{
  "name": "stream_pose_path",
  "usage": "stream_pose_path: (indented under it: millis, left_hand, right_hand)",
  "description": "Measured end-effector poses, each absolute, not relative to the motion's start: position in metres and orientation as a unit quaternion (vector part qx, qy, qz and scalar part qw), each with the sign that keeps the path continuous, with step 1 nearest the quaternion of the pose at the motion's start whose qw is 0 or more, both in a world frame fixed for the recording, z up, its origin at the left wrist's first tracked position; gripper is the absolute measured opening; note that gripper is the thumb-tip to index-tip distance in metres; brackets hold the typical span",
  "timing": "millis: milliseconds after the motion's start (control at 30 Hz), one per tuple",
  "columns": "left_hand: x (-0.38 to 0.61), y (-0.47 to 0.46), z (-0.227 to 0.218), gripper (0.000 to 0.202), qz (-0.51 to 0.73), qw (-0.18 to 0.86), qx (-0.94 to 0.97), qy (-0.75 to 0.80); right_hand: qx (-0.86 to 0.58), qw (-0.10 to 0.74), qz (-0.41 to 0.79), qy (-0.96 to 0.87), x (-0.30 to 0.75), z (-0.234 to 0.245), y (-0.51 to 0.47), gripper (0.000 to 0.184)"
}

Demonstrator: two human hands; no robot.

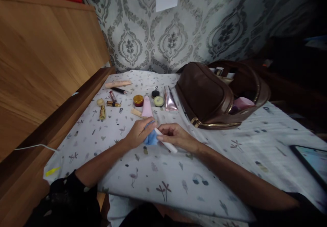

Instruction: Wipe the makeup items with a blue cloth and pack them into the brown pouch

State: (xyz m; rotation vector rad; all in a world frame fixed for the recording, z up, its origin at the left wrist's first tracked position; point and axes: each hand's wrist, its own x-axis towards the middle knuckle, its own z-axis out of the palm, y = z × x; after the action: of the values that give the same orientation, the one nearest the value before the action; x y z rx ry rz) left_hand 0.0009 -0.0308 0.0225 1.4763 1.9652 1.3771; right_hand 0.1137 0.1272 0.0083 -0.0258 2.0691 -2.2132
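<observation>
My left hand [139,131] is closed around a small blue cloth [151,138] and presses it against a slim white tube [167,144]. My right hand [176,135] pinches that white tube, which lies slanted across its fingers. Both hands hover just above a white printed sheet [163,176]. A pink tube [146,107] lies right behind my left hand.
Cosmetics lie in a row behind: a beige stick [118,83], gold lipsticks [102,112], round pots [138,100], a metallic pink tube [170,99]. An open brown bag [204,94] sits to the right. A tablet [310,160] lies far right. A wooden headboard [43,57] stands left.
</observation>
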Motion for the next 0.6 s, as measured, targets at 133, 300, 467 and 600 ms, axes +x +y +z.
stream_pose_path:
  millis: [133, 300, 467, 600]
  left_hand:
    - [0.001, -0.03, 0.022, 0.046, 0.553, 0.218, 0.453, 0.665]
    - [-0.001, -0.029, 0.017, 0.039, 0.558, 0.196, 0.422, 0.687]
    - [0.0, -0.03, 0.014, 0.04, 0.497, 0.228, 0.453, 0.705]
    - [0.002, -0.03, 0.013, 0.055, 0.463, 0.27, 0.459, 0.709]
  right_hand:
    - [-0.017, 0.04, -0.733, 0.679, 0.115, 0.008, 0.128, 0.038]
    - [0.004, -0.015, -0.776, 0.63, 0.111, 0.004, 0.13, 0.037]
    - [0.025, -0.11, -0.79, 0.602, 0.107, -0.003, 0.134, 0.046]
    - [0.027, -0.164, -0.79, 0.59, 0.106, -0.008, 0.133, 0.048]
